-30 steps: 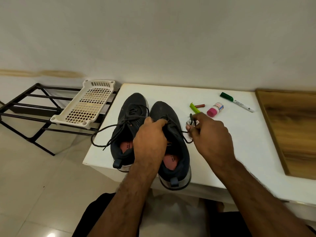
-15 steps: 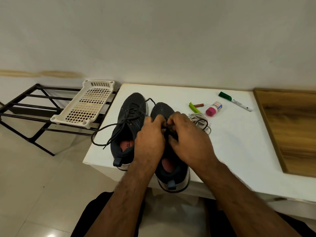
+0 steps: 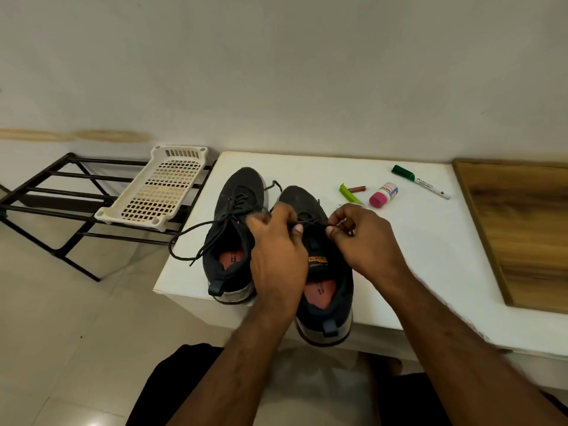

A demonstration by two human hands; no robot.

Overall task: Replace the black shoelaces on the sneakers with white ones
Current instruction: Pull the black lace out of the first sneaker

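Two dark sneakers stand side by side on the white table (image 3: pixel 424 259), toes toward the wall. The left sneaker (image 3: pixel 233 216) has its black lace untied, the loose ends trailing off the table's left edge (image 3: pixel 184 241). On the right sneaker (image 3: pixel 325 272) a black lace (image 3: pixel 310 223) is stretched between my hands. My left hand (image 3: pixel 276 250) pinches one side of it over the shoe's tongue. My right hand (image 3: pixel 362 238) pinches the other side just right of the shoe. A pale lace bundle lies mostly hidden behind my right hand.
Behind the shoes lie a green clip (image 3: pixel 349 193), a small red stick (image 3: pixel 356 189), a pink-capped bottle (image 3: pixel 382 195) and a green-capped marker (image 3: pixel 421 181). A wooden board (image 3: pixel 522 229) lies at the right. A white perforated tray (image 3: pixel 159 189) sits on a black metal rack (image 3: pixel 55 198) at the left.
My right hand went from beside the shoe onto its laces, then pulled back out to the right, drawing a stretch of black lace taut. My left hand stayed on the right sneaker.
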